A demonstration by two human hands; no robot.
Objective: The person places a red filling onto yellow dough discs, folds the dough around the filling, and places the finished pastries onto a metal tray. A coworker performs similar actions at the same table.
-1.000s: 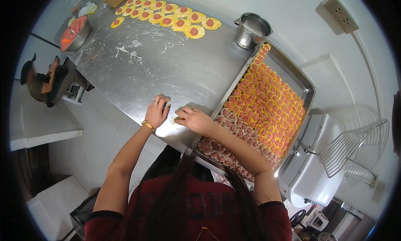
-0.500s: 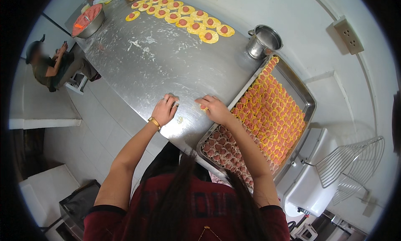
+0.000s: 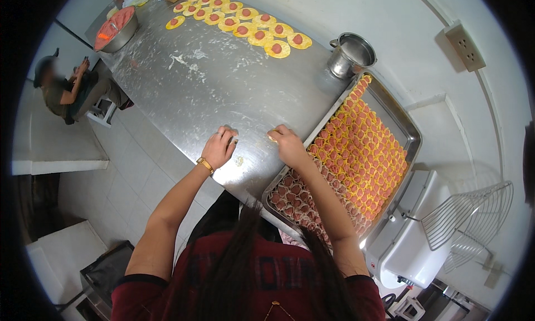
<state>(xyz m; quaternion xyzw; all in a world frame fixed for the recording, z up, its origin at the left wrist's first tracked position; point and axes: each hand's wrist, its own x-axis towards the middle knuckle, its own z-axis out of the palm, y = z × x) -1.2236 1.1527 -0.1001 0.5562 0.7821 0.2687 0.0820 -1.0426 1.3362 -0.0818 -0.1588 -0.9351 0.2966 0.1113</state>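
My right hand [image 3: 288,144] is closed around a small yellow-wrapped dumpling [image 3: 273,135], just above the steel table [image 3: 217,92]. Only a bit of the dumpling shows past the fingertips. To its left, my left hand [image 3: 218,146] has its fingers curled, with a small greyish thing at the fingertips that is too small to make out. A gold watch circles that wrist. Close by my right forearm, a big metal tray [image 3: 411,129] holds rows of open-topped dumplings, most of them yellow [image 3: 359,154], with paler ones [image 3: 292,195] at the near end.
Yellow round wrappers topped with pink filling [image 3: 259,36] lie along the table's far edge. A steel pot [image 3: 354,54] stands behind the tray. At the far left is a bowl of pink filling [image 3: 120,34]. Beyond the table's left side, a person [image 3: 64,92] sits on a stool.
My right hand has drawn its fingers in around the dumpling and turned slightly, lifting it a little away from me. My left hand has barely moved.
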